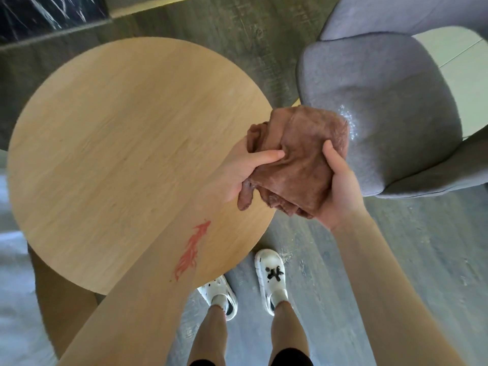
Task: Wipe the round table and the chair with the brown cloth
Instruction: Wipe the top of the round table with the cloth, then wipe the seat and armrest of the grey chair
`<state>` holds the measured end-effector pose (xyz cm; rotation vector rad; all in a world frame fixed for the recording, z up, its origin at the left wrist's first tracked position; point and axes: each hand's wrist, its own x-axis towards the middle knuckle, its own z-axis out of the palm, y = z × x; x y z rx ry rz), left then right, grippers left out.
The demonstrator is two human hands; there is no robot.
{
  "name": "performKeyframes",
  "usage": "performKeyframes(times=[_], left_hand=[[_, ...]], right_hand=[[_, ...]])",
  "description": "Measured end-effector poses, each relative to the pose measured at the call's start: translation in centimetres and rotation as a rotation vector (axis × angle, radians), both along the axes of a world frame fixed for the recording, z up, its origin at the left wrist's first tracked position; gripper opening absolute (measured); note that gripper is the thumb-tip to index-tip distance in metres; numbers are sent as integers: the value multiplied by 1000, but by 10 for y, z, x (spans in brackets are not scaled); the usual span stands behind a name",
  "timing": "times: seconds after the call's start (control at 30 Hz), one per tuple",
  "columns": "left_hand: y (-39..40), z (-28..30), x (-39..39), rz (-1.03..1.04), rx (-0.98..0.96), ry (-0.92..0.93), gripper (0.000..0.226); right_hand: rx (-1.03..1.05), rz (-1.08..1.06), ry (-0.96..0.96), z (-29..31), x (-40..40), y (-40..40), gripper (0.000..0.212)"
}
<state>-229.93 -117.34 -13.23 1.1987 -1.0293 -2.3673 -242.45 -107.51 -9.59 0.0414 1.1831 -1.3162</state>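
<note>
The crumpled brown terry cloth [298,159] is held up in the air by 2 bare hands, above the gap between the table's edge and the chair's seat. The left hand [237,170] is closed on the cloth's 9 o'clock side, its thumb pressed across the fabric and the other fingers hidden beneath. The right hand [340,186] is wrapped around the cloth's 4 o'clock side, thumb on top, the remaining fingers curled out of sight under the folds. A red tattoo [191,250] is seen on the left forearm.

The round light-wood table [126,159] is spread at 9 o'clock from the cloth, its top bare. The grey upholstered chair [390,107] is placed at 2 o'clock, and a patch of white foam or droplets [348,122] is seen on its seat just beside the cloth. At 6 o'clock, 2 white clog shoes [269,276] are planted on the grey wood-grain floor [422,260].
</note>
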Motion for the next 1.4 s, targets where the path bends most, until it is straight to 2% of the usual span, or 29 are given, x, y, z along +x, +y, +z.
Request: performKeyframes(times=[0.13, 0.3, 0.43, 0.6, 0.77, 0.9, 1.23, 1.3, 1.4], left_hand=[[9, 14, -35, 40, -52, 1, 36], [16, 28, -106, 91, -99, -62, 49], [27, 32, -188, 102, -78, -73, 47], [45, 23, -301, 147, -64, -38, 57], [58, 18, -375, 209, -7, -57, 60], [56, 11, -404, 239, 9, -87, 61], [20, -21, -426, 179, 46, -162, 57], [15, -26, -427, 149, 64, -165, 57], [5, -34, -429, 114, 61, -180, 58]], right_hand=[[-1, -58, -4, 9, -32, 5, 45], [-32, -62, -15, 19, -95, 13, 50], [11, -50, -15, 26, -177, 25, 47], [61, -5, 20, 32, -294, 36, 42], [104, 31, 77, 35, -378, 37, 34], [145, 32, 77, 26, -408, 29, 42], [237, 37, 118, -8, -431, -12, 40], [260, 37, 153, -14, -434, -19, 34], [276, 52, 233, -19, -435, -34, 15]])
